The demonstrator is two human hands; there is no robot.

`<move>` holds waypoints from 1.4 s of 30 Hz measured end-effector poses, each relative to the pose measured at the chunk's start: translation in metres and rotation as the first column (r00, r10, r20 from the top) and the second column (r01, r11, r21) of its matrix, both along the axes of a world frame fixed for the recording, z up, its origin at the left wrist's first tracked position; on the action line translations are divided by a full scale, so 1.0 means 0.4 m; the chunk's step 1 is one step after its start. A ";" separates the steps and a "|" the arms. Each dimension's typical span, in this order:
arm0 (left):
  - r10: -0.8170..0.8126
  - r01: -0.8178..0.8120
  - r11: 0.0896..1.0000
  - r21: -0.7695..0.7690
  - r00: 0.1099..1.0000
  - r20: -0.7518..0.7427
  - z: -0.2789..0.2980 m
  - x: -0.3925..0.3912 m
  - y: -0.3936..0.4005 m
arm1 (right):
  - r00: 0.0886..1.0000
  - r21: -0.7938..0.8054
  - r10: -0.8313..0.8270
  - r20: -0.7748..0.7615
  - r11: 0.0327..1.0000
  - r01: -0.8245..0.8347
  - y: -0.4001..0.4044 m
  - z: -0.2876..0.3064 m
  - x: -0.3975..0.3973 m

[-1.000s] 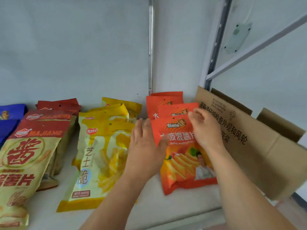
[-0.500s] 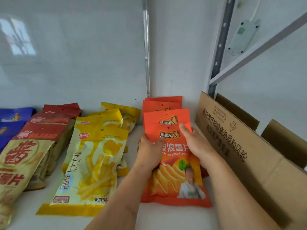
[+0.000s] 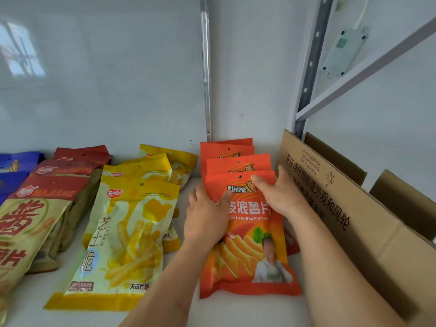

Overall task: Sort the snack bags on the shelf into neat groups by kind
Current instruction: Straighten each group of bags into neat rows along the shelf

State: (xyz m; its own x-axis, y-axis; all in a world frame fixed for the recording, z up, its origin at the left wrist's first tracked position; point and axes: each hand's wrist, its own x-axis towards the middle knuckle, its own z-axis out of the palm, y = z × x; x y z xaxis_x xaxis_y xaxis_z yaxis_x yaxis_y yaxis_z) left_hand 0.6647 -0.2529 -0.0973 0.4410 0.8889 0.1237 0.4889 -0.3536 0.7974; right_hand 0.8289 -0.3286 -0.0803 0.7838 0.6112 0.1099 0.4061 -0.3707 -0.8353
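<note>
Both forearms stretched forward over the white shelf (image 3: 165, 317), reaching to the orange bags (image 3: 245, 244) at the right end. Left hand (image 3: 207, 218) laid palm-down on the left edge of the front orange bag, thumb on its face and the other fingers slipped off the bag's left edge, nearly straight; underside hidden, so cannot tell whether anything is pinched. Right hand (image 3: 276, 194) set on the bag's upper right corner, thumb pressed on the printed face, remaining fingers curled round the right edge, clamped on the bag. Four orange bags visible, overlapped front to back in one row reaching the back wall. Just left of them, yellow bags (image 3: 127, 234), three tops counted plus part of another beneath, also overlapped. Further left, red-topped bags (image 3: 47, 192), three tops counted, leaning in a row. At the far left edge, blue bags (image 3: 14, 166), two partly seen. Cardboard box (image 3: 342, 208) standing just right of the orange row, its flap beside the right wrist.
</note>
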 end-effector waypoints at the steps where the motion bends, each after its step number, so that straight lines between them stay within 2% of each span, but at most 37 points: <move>1: 0.001 0.000 0.998 0.056 1.000 -0.018 0.006 -0.006 -0.010 | 0.995 -0.021 -0.010 0.103 1.000 0.012 0.015 0.015 0.004; 4: -0.008 0.039 0.957 0.287 0.994 -0.108 0.014 -0.025 -0.057 | 0.946 -0.155 0.056 0.319 0.988 -0.006 0.073 0.057 0.013; 7: -0.085 0.233 0.852 0.469 0.945 -0.316 -0.007 -0.041 -0.120 | 0.887 -0.312 0.157 0.434 0.950 -0.016 0.132 0.086 0.019; 10: -0.139 0.364 0.816 0.449 0.878 -0.459 -0.024 -0.041 -0.144 | 0.862 -0.425 0.235 0.448 0.905 -0.025 0.177 0.081 0.035; 15: -0.204 0.430 0.852 0.298 0.798 -0.567 -0.023 -0.041 -0.114 | 0.843 -0.485 0.307 0.442 0.872 -0.063 0.214 0.057 0.059; 26: -0.303 0.444 0.885 0.141 0.779 -0.549 -0.030 -0.029 -0.089 | 0.909 -0.550 0.302 0.288 0.829 -0.101 0.257 -0.008 0.082; 31: -0.319 0.453 0.882 0.133 0.780 -0.539 -0.030 -0.031 -0.089 | 0.926 -0.512 0.320 0.200 0.840 -0.179 0.255 -0.011 0.080; 42: -0.320 0.475 0.867 0.148 0.761 -0.565 -0.020 -0.039 -0.091 | 0.952 -0.434 0.260 0.164 0.885 -0.168 0.220 -0.005 0.063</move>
